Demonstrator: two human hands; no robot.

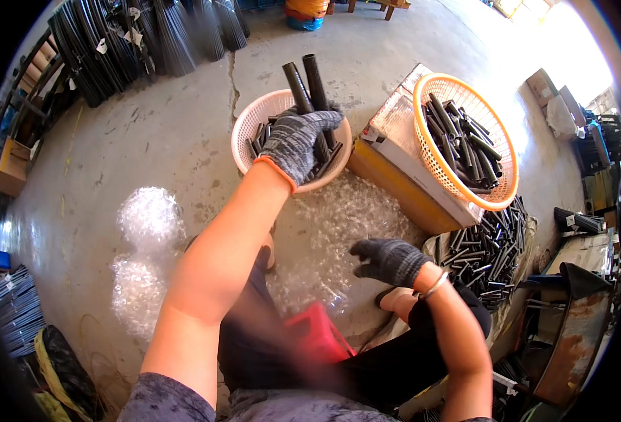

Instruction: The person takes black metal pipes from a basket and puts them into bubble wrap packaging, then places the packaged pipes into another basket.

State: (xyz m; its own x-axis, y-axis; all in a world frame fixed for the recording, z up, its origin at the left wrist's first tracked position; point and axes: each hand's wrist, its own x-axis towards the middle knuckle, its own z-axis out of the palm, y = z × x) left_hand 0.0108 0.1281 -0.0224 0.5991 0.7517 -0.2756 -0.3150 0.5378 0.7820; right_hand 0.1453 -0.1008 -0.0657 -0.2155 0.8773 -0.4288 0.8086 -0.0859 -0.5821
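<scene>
Left hand (pixel 298 141) clenched on two black tubes (pixel 307 81) over pink basket (pixel 243 133) | right hand (pixel 388 260) loosely curled, empty | risk: tubes slipping from glove | orange basket (pixel 423 141) at 2 o'clock tilted on box (pixel 402 169), liable to slide.

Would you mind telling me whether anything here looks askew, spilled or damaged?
The orange basket of black tubes sits tilted on a cardboard box, leaning toward the loose pile of tubes on the floor. A crack runs through the concrete near the pink basket, where the left hand grips two tubes.
</scene>
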